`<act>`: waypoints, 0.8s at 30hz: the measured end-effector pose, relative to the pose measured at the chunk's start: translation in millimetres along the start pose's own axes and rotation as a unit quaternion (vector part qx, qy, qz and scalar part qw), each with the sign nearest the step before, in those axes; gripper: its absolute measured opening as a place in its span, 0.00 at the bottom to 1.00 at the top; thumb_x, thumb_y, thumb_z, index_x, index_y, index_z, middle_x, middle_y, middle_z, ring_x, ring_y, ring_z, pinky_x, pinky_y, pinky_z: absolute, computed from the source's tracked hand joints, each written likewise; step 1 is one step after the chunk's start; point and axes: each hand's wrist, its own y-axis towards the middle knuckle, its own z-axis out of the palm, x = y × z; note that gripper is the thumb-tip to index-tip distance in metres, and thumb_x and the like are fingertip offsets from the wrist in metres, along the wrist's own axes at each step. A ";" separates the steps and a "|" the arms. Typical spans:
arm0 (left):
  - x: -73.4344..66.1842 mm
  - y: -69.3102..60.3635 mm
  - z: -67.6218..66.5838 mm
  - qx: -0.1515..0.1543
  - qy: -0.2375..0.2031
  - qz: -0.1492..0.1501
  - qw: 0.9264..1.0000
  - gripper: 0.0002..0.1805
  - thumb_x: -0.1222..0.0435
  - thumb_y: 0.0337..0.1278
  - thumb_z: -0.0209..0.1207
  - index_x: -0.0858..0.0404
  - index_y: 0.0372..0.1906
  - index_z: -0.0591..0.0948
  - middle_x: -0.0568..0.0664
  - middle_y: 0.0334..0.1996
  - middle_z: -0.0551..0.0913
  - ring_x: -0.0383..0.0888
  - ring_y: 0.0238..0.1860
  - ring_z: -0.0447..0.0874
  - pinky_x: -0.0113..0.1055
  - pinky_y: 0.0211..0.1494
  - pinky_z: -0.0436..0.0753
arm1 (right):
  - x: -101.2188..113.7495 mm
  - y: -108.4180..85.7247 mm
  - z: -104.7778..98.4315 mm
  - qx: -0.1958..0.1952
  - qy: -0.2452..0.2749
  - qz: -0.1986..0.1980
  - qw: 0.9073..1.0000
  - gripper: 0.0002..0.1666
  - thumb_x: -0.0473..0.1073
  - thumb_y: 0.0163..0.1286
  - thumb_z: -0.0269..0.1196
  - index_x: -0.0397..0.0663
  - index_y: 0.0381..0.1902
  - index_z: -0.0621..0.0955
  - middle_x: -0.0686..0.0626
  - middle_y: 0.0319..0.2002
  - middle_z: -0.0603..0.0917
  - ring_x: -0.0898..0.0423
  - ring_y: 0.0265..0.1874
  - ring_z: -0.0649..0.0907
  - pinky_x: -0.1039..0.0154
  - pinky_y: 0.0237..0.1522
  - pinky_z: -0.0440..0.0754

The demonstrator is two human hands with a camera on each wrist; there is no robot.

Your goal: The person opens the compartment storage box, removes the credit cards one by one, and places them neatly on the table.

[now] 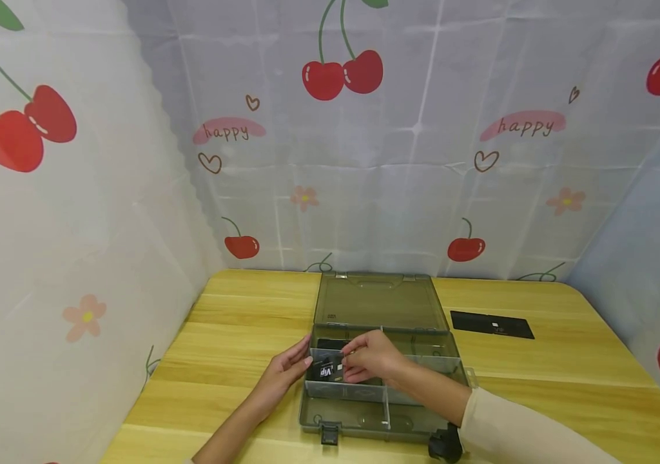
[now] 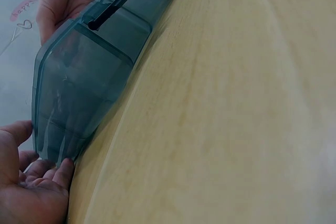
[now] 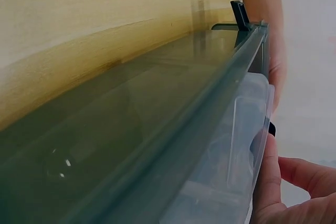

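Right hand [image 1: 375, 354]: fingers bent, tips at the right edge of a black card [image 1: 326, 369] marked "Vip"; whether thumb and finger pinch it or only touch it, I cannot tell. Card sits inside the box, middle row, left compartment, printed face toward the viewer, small pale square near the fingertips. Just behind it, in the rear left compartment, a second dark flat piece [image 1: 332, 344], mostly hidden.

Left hand [image 1: 280, 374]: fingers lie along the outside of the box's left wall, thumb at the rim; fingers fairly straight, touching the wall in the left wrist view.

Box [image 1: 359, 422]: smoky see-through plastic, three rows, transparent divider [image 1: 343, 390] in front of the card. Lid [image 1: 379, 299] folded back flat behind. Dark latch [image 1: 330, 433] on the front edge.

Farther out: black flat piece [image 1: 492, 324] on the table [image 1: 237, 335], right of the lid; one card or two edge to edge, cannot tell. Pale sleeve [image 1: 527, 425] on the right arm. Around the table, hung cloth [image 1: 376, 193] printed with cherries, hearts, flowers, "happy".
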 end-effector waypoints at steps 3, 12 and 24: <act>-0.3 0.5 0.3 0.000 0.001 0.003 1.000 0.34 0.62 0.77 0.54 0.63 0.80 0.58 0.59 0.80 0.52 0.54 0.79 0.50 0.37 0.73 0.66 | 2.4 -3.0 -3.6 -0.005 0.001 0.001 1.000 0.13 0.26 0.67 0.63 0.25 0.49 0.81 0.36 0.33 0.88 0.49 0.26 0.89 0.55 0.34 0.91; -1.0 -0.8 0.6 0.004 0.003 0.005 1.000 0.35 0.61 0.77 0.55 0.63 0.80 0.57 0.58 0.80 0.52 0.54 0.79 0.50 0.35 0.72 0.67 | 1.6 -9.5 -11.5 -0.011 0.000 -0.004 1.000 0.14 0.27 0.68 0.61 0.27 0.51 0.81 0.36 0.33 0.87 0.49 0.27 0.89 0.55 0.34 0.91; 0.8 -0.2 0.1 0.004 0.008 0.009 1.000 0.34 0.62 0.77 0.55 0.64 0.80 0.58 0.59 0.80 0.52 0.55 0.79 0.49 0.33 0.72 0.67 | -3.6 -18.6 -23.8 -0.019 0.000 -0.028 0.999 0.16 0.28 0.68 0.63 0.25 0.53 0.79 0.37 0.31 0.88 0.49 0.27 0.89 0.53 0.34 0.91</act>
